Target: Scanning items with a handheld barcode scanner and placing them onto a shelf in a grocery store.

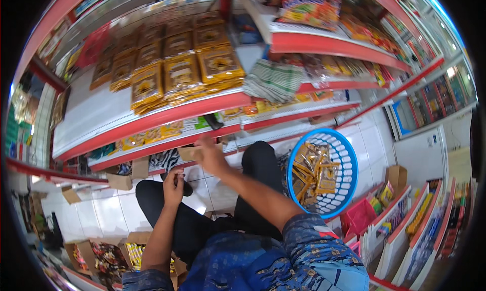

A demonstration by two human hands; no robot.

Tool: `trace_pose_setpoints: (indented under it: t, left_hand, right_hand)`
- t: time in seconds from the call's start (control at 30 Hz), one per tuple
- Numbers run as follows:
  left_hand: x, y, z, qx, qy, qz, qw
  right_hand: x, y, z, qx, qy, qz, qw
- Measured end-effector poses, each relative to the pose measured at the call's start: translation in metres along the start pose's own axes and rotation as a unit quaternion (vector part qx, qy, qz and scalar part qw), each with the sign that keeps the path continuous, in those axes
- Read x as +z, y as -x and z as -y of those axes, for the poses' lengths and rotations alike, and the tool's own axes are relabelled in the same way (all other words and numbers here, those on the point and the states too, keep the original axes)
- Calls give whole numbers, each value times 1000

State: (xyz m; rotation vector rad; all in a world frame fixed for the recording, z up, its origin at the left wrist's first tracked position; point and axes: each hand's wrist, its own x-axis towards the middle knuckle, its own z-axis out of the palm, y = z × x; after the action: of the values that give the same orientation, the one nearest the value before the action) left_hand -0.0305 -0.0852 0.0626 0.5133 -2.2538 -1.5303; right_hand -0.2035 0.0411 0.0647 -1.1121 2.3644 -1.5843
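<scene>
My left hand [174, 184] is above my left knee with its fingers curled, and I see nothing in it. My right hand [209, 156] is blurred by motion in front of the lower shelf edge, and whether it holds anything is unclear. Above both hands, stacks of yellow-and-brown plastic snack packets [182, 72] stand in rows on a white shelf [91, 120] with a red front edge. To the right of my right knee, a blue plastic basket [347, 169] holds several loose packets [313, 169] of similar colours.
A green-and-white striped cloth [274, 80] hangs over the shelf edge. Yellow packets [150, 134] and a dark object [213, 121] lie on the lower shelf. Open cardboard boxes [81, 253] of goods stand at lower left. A pink bin [358, 217] is beside the right-hand racks.
</scene>
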Motion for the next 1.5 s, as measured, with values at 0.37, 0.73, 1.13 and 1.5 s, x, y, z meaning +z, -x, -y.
trace_pose_setpoints:
  t: [0.37,0.73,1.13,1.5]
  left_hand:
    - [167,9,-136,-421,777,174,435]
    - [119,-4,-148,-250,717,318,568]
    - [6,-5,-33,-339,579,122,731]
    - [12,19,-37,-350,522,118,769]
  right_hand:
    - [-56,68,163,-139,-246,102,954]
    - [-179,107,61,152,-407,1,901]
    - [-268,274,-84,500,307,-107,802]
    - [-283,272,-87,404,325,-29,855]
